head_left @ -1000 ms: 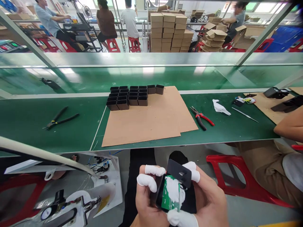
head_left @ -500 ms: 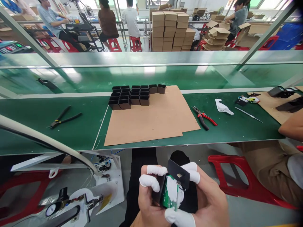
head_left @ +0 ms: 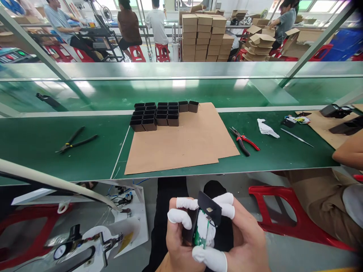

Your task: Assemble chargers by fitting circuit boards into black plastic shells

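Observation:
Above my lap, both hands hold parts of one small device, with white finger cots on several fingertips. My left hand point(head_left: 179, 230) is closed around a black plastic case point(head_left: 189, 228), seen mostly from its side. My right hand point(head_left: 236, 236) grips a green circuit board point(head_left: 200, 236) coated with white paste, its thumb at the lower edge. Joined to the board, a black end plate point(head_left: 210, 208) with a small metallic square tilts up against the right fingertips. The board sits partly at the case's opening; how deep it goes is hidden.
Black open-topped cases point(head_left: 150, 117) stand in rows on brown cardboard point(head_left: 181, 147). Pliers with red and black handles point(head_left: 244, 141), cutters point(head_left: 76, 139), a white cloth point(head_left: 267, 128) and tweezers point(head_left: 297, 137) lie on the green bench. A pressure-gauge machine point(head_left: 82, 245) stands lower left; a co-worker's arm point(head_left: 350, 151) is at right.
My right hand has shifted slightly left, bringing the board and end plate closer to the case. Less green board shows now. A dark object on the far conveyor has moved left.

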Available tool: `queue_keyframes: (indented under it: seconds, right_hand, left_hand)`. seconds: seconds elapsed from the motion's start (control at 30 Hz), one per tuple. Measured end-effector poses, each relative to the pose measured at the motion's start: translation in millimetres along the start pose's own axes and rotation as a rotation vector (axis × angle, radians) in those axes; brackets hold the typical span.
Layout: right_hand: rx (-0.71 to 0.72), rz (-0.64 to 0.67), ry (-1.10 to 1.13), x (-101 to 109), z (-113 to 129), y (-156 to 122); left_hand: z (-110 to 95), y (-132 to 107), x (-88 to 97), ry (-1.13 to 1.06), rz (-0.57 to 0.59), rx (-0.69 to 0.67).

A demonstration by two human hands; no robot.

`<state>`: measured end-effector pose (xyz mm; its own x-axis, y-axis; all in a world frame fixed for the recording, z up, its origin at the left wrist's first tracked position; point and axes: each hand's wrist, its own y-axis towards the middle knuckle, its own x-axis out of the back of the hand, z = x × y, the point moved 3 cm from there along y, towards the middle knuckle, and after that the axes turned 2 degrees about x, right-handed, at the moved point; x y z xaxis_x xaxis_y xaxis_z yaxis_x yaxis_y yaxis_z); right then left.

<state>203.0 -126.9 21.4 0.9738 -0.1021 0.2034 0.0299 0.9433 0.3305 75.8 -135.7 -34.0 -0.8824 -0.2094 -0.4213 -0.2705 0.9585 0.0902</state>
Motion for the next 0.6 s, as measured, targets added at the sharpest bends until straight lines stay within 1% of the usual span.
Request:
queue_keyframes:
  seconds: [0.13,0.33,0.47,0.6]
  right_hand:
    - [0.045,-0.043,-0.032,-1.2,2.0,2.3]
    - [-0.025,-0.011,-0.089,-5.6,0.6,4.9]
    - [-0.047,-0.006,-0.055,-2.3,-6.7,2.4]
    - [-0.033,0.017,-0.047,7.2,-17.4,-8.6]
  left_hand:
    - [-0.5,1.0,2.3,0.024,0.047,-0.046]
    - [3.2,-0.5,1.7,-0.063,0.026,-0.012]
    - [7.9,-0.3,3.5,0.002,0.034,0.057]
    - [8.3,4.8,10.1,-0.014,0.071,0.130]
